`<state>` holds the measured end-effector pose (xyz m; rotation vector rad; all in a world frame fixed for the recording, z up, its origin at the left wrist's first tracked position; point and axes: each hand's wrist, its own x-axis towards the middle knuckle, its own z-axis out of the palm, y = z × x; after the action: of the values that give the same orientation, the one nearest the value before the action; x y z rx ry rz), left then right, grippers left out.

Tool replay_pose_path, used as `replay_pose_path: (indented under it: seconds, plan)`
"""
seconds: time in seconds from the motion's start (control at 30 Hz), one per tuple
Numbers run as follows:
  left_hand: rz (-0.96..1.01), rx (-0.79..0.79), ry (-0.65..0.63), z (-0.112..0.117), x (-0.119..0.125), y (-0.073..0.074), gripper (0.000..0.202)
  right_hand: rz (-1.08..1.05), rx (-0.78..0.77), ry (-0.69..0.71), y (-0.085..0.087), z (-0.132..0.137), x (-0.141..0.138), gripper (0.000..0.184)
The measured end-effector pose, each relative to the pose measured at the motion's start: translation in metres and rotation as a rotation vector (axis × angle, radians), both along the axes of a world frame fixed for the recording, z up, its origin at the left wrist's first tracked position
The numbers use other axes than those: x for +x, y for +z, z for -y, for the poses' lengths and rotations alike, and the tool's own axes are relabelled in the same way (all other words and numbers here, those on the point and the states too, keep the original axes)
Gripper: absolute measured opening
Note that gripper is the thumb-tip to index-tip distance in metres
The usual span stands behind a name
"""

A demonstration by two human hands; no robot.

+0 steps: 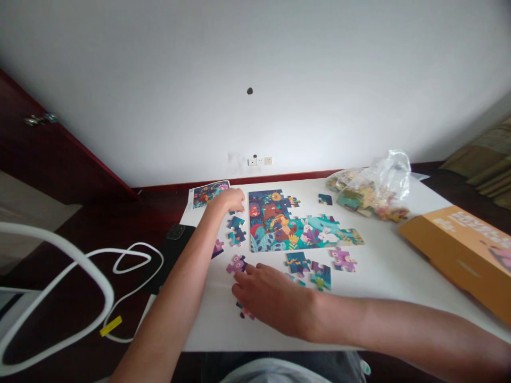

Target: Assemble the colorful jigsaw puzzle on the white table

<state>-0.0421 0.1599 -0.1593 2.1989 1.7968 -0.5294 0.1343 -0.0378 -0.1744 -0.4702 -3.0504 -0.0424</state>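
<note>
A partly joined colourful jigsaw lies on the white table. Loose pieces lie around it: blue ones to its left, a purple one, and others below it. My left hand reaches to the far left of the puzzle, fingers curled down over a piece near the reference picture; what it grips is hidden. My right hand rests palm down at the near edge, fingers stretched over small pieces, fingertips beside the purple piece.
A clear plastic bag of pieces sits at the back right. An orange box lies at the right edge. A black phone and white cable are at the left. One lone piece lies behind the puzzle.
</note>
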Motion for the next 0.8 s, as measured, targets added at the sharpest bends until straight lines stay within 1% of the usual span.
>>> replay_pose_path:
  seconds: [0.07,0.17,0.33,0.4,0.47,0.6,0.73,0.8]
  plan:
    - [0.033,-0.040,0.005,-0.002,-0.006,0.002,0.050,-0.004,0.004,0.005,0.000,0.000,0.001,0.021]
    - [0.075,-0.092,0.001,-0.002,-0.018,0.009,0.045,0.004,0.012,0.006,0.000,0.001,0.003,0.022]
    - [-0.012,0.008,0.032,0.000,-0.035,0.024,0.036,-0.036,0.030,-0.004,-0.004,0.003,0.004,0.020]
    - [-0.025,0.005,0.033,0.001,-0.038,0.026,0.035,-0.045,0.035,-0.011,-0.006,0.003,0.003,0.019]
    - [-0.012,-0.013,0.045,0.000,-0.039,0.025,0.040,-0.045,0.032,-0.015,-0.007,0.003,0.003,0.019]
    - [0.005,-0.035,0.093,-0.005,-0.041,0.016,0.051,-0.036,0.018,-0.008,-0.006,0.004,0.003,0.021]
    - [0.003,-0.065,0.075,-0.011,-0.049,0.008,0.044,-0.017,0.003,-0.012,-0.003,0.003,0.004,0.022]
    - [0.003,-0.053,0.062,-0.013,-0.054,0.004,0.040,-0.006,-0.001,-0.005,-0.003,0.002,0.004,0.023]
